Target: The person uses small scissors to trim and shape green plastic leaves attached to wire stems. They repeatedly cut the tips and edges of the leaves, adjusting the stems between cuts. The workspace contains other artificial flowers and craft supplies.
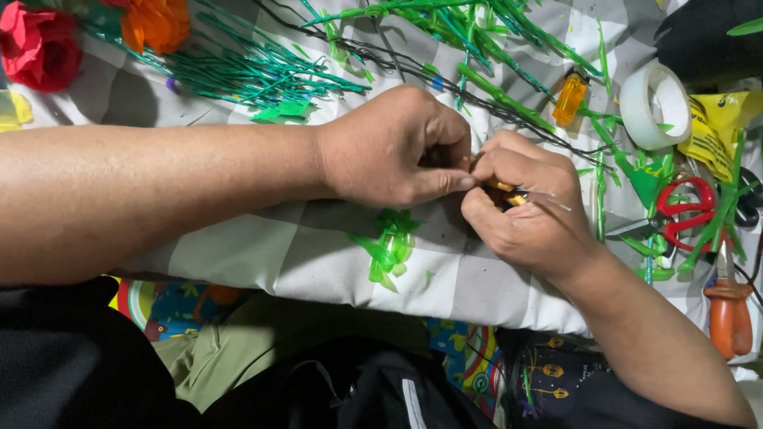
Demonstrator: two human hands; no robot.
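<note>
Green plastic leaf pieces [389,246] are lying on the grey and white checked cloth [262,254], just below the two hands. The left hand [397,147] is curling into a loose fist, and its thumb and forefinger are pinching something very small where the two hands are meeting; what it is pinching is hidden, so I cannot tell. The right hand [528,206] is closing around a small yellow piece [509,191], and a thin wire [552,202] is sticking out of this hand toward the right. The fingertips of both hands are touching each other over the cloth. Behind the hands, many green wrapped stems [254,71] are lying in bundles across the cloth. A red paper flower [36,44] and an orange paper flower [155,22] are sitting at the far left corner. To the right, a roll of clear tape [653,103] is lying near a small orange lighter [570,99], and red-handled scissors [687,214] are resting among more green pieces. An orange-handled tool [730,314] is lying at the right edge.
</note>
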